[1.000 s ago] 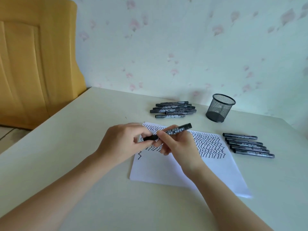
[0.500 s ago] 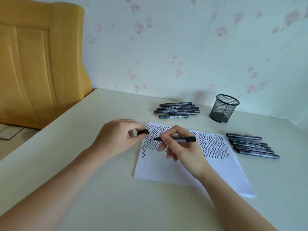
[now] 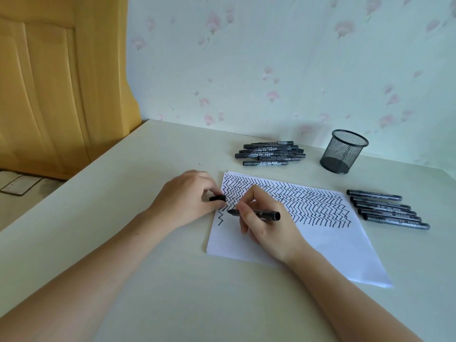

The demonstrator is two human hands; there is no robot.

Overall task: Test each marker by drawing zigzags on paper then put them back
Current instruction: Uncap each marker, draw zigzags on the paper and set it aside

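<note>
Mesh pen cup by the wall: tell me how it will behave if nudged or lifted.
The mesh pen cup looks empty and is open wire mesh, so probably light and easy to slide on the smooth table. It stands taller than its base is wide, so a push near the rim may tip it, and then it could roll.

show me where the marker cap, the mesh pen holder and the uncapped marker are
marker cap point(image 3: 217, 198), head view, on the cap's side, pinched by the left hand point(image 3: 183, 197).
mesh pen holder point(image 3: 344, 153), head view, on its mesh wall.
uncapped marker point(image 3: 267, 215), head view, on the barrel behind the right hand point(image 3: 266, 228) fingers.
</note>
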